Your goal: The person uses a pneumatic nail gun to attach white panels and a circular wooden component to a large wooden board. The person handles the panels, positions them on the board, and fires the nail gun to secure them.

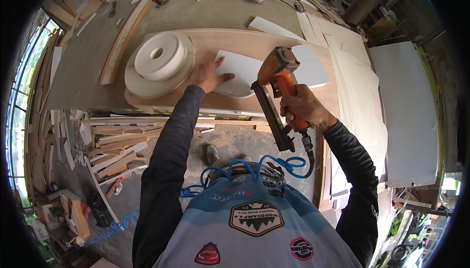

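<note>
- From where I stand: 1 person at a grey surface (230, 16), 2 bare hands working above a light-brown wooden board (210, 105).
- Left hand (208, 76): fingers spread, thumb and index over the left edge of a white flat panel (240, 74); laid on it, no closed grip seen.
- Right hand (308, 109): fingers wrapped round the handle of an orange pneumatic nailer (280, 83); can't tell if a finger is on the trigger.
- Panel location: on the board, between the 2 hands, right of the left fingers and left of the nailer. Left hand nearer, touching; right hand apart from it.
- Key relation: nailer's nose end sits by the panel's right side; contact or hover, can't tell from here. Dark magazine slants from the nose back toward the person, drifting right.
- Panel's long axis: unclear, nailer blocks the right part. Faint lines on its face, rounded near edge.
- Another white piece (312, 67) shows past the nailer; joined or separate, can't tell.
- Cream round disc stack (159, 57), central hole up, just left of the left hand.
- Blue coiled hose (267, 163) below the nailer, by the person's waist.
- Wood offcuts (120, 143) piled lower left.
</note>
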`<act>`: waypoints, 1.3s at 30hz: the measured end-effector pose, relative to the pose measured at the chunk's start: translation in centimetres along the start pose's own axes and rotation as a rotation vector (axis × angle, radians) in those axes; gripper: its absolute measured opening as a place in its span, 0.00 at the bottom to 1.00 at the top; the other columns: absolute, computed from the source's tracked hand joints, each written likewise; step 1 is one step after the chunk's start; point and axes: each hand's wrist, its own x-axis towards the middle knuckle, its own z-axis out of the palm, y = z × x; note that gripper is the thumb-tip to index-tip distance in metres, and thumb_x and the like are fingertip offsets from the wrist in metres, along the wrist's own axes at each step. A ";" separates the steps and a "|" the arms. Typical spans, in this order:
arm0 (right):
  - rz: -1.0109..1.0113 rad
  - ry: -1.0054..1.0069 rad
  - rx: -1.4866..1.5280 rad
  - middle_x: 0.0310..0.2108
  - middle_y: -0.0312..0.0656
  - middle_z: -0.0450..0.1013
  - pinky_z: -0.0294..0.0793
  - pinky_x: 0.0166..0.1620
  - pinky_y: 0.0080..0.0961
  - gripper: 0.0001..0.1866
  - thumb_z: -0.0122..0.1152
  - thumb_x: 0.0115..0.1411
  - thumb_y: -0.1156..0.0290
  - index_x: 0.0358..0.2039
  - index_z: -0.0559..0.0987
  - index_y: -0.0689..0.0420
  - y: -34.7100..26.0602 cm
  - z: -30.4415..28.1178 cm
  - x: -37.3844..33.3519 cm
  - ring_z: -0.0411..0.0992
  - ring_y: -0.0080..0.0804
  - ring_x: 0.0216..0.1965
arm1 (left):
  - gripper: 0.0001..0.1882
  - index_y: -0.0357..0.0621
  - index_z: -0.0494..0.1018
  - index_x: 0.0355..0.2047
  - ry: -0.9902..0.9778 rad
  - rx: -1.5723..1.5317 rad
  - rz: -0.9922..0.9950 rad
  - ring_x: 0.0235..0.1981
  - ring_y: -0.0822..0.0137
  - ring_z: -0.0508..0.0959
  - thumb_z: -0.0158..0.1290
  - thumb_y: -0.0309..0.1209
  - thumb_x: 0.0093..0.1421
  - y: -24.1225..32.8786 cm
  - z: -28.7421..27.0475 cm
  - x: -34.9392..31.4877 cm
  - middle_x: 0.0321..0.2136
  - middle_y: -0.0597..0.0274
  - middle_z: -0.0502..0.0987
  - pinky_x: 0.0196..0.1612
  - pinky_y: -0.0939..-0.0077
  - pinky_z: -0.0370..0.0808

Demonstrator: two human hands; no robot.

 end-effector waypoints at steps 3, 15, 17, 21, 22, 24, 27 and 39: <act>0.012 0.003 -0.003 0.22 0.43 0.74 0.77 0.20 0.25 0.13 0.53 0.61 0.76 0.44 0.71 0.69 -0.2 0.2 -0.1 0.69 0.20 0.17 | 0.48 0.56 0.67 0.66 0.025 0.005 0.009 0.55 0.43 0.76 0.63 0.66 0.49 -0.5 0.4 0.0 0.53 0.40 0.77 0.62 0.57 0.70; -0.003 0.012 -0.010 0.21 0.43 0.75 0.75 0.20 0.24 0.09 0.54 0.62 0.75 0.39 0.73 0.69 -0.3 0.6 -0.3 0.69 0.20 0.16 | 0.51 0.55 0.68 0.66 -0.002 0.015 -0.031 0.54 0.42 0.78 0.61 0.69 0.48 -0.2 0.4 0.2 0.52 0.39 0.77 0.61 0.57 0.71; -0.003 0.003 -0.003 0.20 0.43 0.75 0.74 0.20 0.23 0.08 0.54 0.62 0.74 0.36 0.74 0.68 -0.3 0.8 -0.2 0.70 0.21 0.16 | 0.51 0.53 0.68 0.65 0.015 0.011 -0.026 0.55 0.42 0.77 0.61 0.70 0.47 0.1 0.6 0.0 0.52 0.38 0.77 0.61 0.57 0.71; -0.029 -0.030 -0.014 0.20 0.43 0.76 0.73 0.20 0.23 0.08 0.54 0.62 0.75 0.33 0.75 0.69 0.0 1.2 0.2 0.70 0.21 0.16 | 0.52 0.50 0.68 0.65 0.068 -0.030 -0.001 0.56 0.42 0.76 0.61 0.70 0.47 -0.4 1.6 -0.3 0.53 0.38 0.77 0.63 0.57 0.68; -0.034 -0.030 -0.022 0.20 0.43 0.76 0.73 0.20 0.23 0.08 0.54 0.62 0.75 0.33 0.75 0.69 -0.1 1.4 0.2 0.70 0.21 0.16 | 0.52 0.49 0.68 0.65 0.073 -0.049 0.002 0.57 0.42 0.75 0.61 0.70 0.47 -0.6 1.8 -0.3 0.53 0.38 0.76 0.63 0.57 0.67; -0.034 -0.026 -0.042 0.20 0.43 0.76 0.73 0.20 0.23 0.08 0.54 0.61 0.76 0.33 0.75 0.69 -0.2 1.4 0.2 0.71 0.21 0.16 | 0.53 0.50 0.68 0.65 0.089 -0.072 0.024 0.56 0.41 0.74 0.60 0.71 0.47 -0.9 2.2 -0.3 0.53 0.37 0.76 0.62 0.54 0.68; -0.032 -0.023 -0.040 0.20 0.43 0.76 0.73 0.20 0.22 0.08 0.54 0.61 0.76 0.33 0.74 0.70 -0.2 1.5 0.1 0.70 0.21 0.16 | 0.53 0.49 0.68 0.65 0.091 -0.075 0.014 0.56 0.40 0.74 0.60 0.71 0.47 -0.7 2.4 -0.3 0.52 0.37 0.77 0.61 0.52 0.69; -0.046 0.043 -0.043 0.21 0.44 0.76 0.72 0.20 0.22 0.09 0.53 0.63 0.75 0.38 0.74 0.69 -0.5 1.9 -0.6 0.70 0.21 0.16 | 0.45 0.38 0.72 0.60 0.100 -0.233 -0.074 0.45 0.46 0.82 0.68 0.55 0.50 1.0 1.6 -2.4 0.41 0.38 0.82 0.53 0.61 0.76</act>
